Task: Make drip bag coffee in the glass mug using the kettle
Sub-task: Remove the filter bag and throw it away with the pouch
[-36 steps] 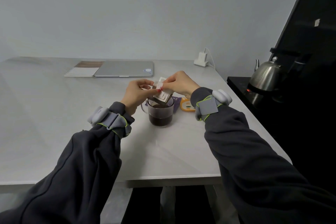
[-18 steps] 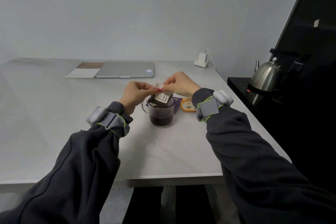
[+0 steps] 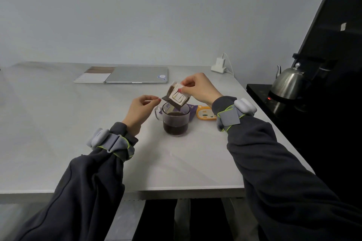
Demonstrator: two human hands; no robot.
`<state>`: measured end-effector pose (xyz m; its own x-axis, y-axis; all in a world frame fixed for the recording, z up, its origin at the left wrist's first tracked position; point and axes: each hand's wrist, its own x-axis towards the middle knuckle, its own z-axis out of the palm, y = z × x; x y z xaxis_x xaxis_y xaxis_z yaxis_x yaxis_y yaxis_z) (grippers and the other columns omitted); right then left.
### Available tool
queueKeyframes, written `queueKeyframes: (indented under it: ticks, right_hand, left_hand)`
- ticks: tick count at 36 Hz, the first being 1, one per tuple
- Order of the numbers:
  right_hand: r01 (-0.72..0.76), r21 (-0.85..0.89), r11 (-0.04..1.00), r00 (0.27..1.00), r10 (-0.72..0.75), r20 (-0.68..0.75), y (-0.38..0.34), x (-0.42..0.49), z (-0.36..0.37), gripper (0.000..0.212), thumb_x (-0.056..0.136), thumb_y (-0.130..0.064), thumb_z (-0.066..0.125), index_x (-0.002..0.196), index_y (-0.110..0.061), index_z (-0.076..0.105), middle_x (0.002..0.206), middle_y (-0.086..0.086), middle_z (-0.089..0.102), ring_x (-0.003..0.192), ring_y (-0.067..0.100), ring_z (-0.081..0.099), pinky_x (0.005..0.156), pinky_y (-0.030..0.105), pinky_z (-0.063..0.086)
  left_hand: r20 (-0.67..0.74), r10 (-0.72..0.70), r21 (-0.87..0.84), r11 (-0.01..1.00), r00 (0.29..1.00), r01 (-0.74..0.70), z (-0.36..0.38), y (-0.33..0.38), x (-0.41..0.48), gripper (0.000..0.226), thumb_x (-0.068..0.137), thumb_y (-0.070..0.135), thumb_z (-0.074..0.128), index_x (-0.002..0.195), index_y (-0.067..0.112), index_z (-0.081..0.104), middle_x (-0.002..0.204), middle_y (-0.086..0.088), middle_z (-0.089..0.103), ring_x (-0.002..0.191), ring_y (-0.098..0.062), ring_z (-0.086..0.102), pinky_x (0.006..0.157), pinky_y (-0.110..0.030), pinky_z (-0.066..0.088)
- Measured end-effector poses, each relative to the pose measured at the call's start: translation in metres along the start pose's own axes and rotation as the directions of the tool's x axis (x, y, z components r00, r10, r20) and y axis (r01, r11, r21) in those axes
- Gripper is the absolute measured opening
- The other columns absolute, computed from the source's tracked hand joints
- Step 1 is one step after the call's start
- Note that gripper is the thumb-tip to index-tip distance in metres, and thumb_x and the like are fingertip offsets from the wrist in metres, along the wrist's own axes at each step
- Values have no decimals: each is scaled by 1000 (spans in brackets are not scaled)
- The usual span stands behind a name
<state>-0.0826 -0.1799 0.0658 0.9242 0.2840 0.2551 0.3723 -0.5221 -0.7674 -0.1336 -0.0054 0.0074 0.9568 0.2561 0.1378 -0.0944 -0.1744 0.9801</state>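
A glass mug [image 3: 176,121] holding dark coffee stands on the white table [image 3: 58,127], its handle to the left. My right hand [image 3: 197,89] pinches the wet drip bag [image 3: 177,97] by its top edge and holds it tilted just above the mug's rim. Left of the mug, my left hand [image 3: 140,110] hovers with thumb and forefinger nearly touching and nothing in them, close to the bag's lower left corner. The steel kettle [image 3: 287,84] sits on a black side counter at the far right.
Torn purple and orange sachet wrappers [image 3: 204,114] lie right behind the mug. A shut laptop [image 3: 137,75] and a notebook [image 3: 92,78] rest at the table's far side, a white charger [image 3: 220,65] at the back right. The table edge runs near my elbows.
My right hand has lifted the drip bag up off the mug's rim. My left hand let go of the bag and dropped back to the left.
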Motion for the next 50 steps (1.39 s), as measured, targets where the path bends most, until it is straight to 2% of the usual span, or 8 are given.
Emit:
queueKeyframes:
  ticks: [3,7,9,16,24,40,47,50]
  right_hand:
    - [20,18,1000,1000,-20,-13,-3,-1,-1,16,82,-8,66,97,-3,71,96,15,71,87,20,65,80,31,51]
    - [47,26,999,998,-46,-38,-7,-4,-2,16,83,-7,66,97,-1,70,96,15,71,85,17,63,83,33,52]
    - [57,39,998,997,-55,-56,-9,-6,-2,15,83,-6,66,95,0,70,95,16,71,83,18,63,85,35,52]
    - [70,-72,995,996,-74,-51,-4,-8,-8,18,83,-5,66,99,1,70,98,17,71,84,18,62,85,35,53]
    - [80,-142,987,996,-84,-23,1,-13,-14,18,82,-2,64,98,2,70,97,18,70,82,16,60,79,30,51]
    - [143,-280,949,990,-136,46,-1,-11,-14,16,83,-4,63,96,-1,71,92,15,71,80,16,60,74,23,47]
    - [164,-177,970,986,-169,-12,-12,-10,-11,14,83,-7,65,92,1,72,90,17,72,78,15,60,77,30,51]
    - [142,-221,965,990,-138,32,-9,-8,-11,16,83,-7,66,96,0,72,93,16,71,80,15,60,75,25,48]
  left_hand:
    - [12,-19,43,999,1000,19,-3,-10,-5,29,88,13,63,115,4,60,95,-9,60,70,-6,49,52,-7,38]
    - [11,-47,59,997,999,46,-4,-18,-11,42,86,16,67,125,11,54,114,-9,54,96,-18,53,71,-26,42]
    - [35,-62,66,996,997,60,-3,-17,-12,41,91,23,60,130,12,51,117,-7,53,100,-20,52,70,-28,45]
    - [97,-75,149,987,992,60,7,-15,-5,28,100,32,40,105,12,58,94,-2,58,68,-9,45,55,-20,34]
    - [132,-85,194,979,988,58,8,-22,-1,31,101,29,39,76,14,49,74,1,53,58,-12,43,47,-18,33]
    - [163,-96,161,984,982,69,6,-26,3,36,100,30,40,70,11,48,71,-3,49,57,-15,41,52,-20,34]
    - [183,-115,162,983,976,85,4,-26,5,36,100,32,40,72,10,50,73,-4,50,60,-15,41,55,-22,36]
    - [200,-116,147,985,973,88,1,-25,4,36,99,33,42,74,9,52,74,-4,51,60,-15,42,55,-22,37]
